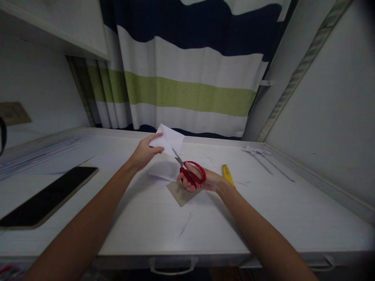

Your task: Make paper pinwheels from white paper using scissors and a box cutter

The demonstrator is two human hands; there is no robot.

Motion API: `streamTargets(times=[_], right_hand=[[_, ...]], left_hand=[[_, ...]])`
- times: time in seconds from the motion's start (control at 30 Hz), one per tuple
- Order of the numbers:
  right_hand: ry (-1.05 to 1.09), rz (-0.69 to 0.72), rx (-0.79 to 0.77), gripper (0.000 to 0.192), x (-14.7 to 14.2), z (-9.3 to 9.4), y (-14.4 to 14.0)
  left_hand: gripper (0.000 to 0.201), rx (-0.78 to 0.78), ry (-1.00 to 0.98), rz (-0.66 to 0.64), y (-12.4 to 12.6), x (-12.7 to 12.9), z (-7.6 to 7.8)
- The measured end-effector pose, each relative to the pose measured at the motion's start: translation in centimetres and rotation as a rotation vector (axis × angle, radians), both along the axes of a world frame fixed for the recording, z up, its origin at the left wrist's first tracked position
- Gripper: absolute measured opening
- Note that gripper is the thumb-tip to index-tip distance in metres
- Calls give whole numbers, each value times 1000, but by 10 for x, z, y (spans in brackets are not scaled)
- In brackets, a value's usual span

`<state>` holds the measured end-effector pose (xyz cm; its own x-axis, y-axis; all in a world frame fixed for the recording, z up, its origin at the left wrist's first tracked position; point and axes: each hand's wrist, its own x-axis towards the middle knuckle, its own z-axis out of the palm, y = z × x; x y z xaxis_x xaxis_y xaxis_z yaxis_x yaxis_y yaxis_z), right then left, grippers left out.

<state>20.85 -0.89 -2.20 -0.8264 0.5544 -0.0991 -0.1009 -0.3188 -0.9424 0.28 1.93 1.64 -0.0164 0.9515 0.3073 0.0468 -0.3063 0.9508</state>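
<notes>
Red plastic handles mark the scissors [189, 171], which are gripped by the right hand [202, 182] near the middle of the white desk [146, 218], the fingers threaded through the loops and closed around them. The blades are pointed toward eleven o'clock, apparently so that they meet the lower edge of the folded white paper [168, 142]. Just under that hand, at six o'clock from it, a small piece of brown card [181, 194] is laid flat. At three o'clock from the hand, a yellow utility knife [227, 175] is left lying on the desk, close beside the wrist.

The paper is held off the surface by the left hand [143, 152], pinched at its left edge between thumb and fingers, probably to keep it taut for the blades. The sheet thus lies at two o'clock from those fingers, with the blade tips touching it or just beside it; which cannot be told.

At nine o'clock a dark phone [48, 197] is rested. Farther off, paper scraps [258, 152] lie at two o'clock, and a striped curtain [187, 93] is hung at twelve.
</notes>
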Motion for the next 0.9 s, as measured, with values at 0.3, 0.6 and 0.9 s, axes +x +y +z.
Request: streamTargets(times=[0.3, 0.6, 0.9], right_hand=[[-40, -41, 19, 48, -3, -2, 1], [-90, -76, 27, 49, -4, 0, 0], [-121, -129, 38, 48, -6, 3, -3]], left_hand=[[65, -8, 6, 23, -2, 1, 2], [65, -11, -5, 17, -2, 1, 2], [64, -4, 2, 29, -2, 1, 2]])
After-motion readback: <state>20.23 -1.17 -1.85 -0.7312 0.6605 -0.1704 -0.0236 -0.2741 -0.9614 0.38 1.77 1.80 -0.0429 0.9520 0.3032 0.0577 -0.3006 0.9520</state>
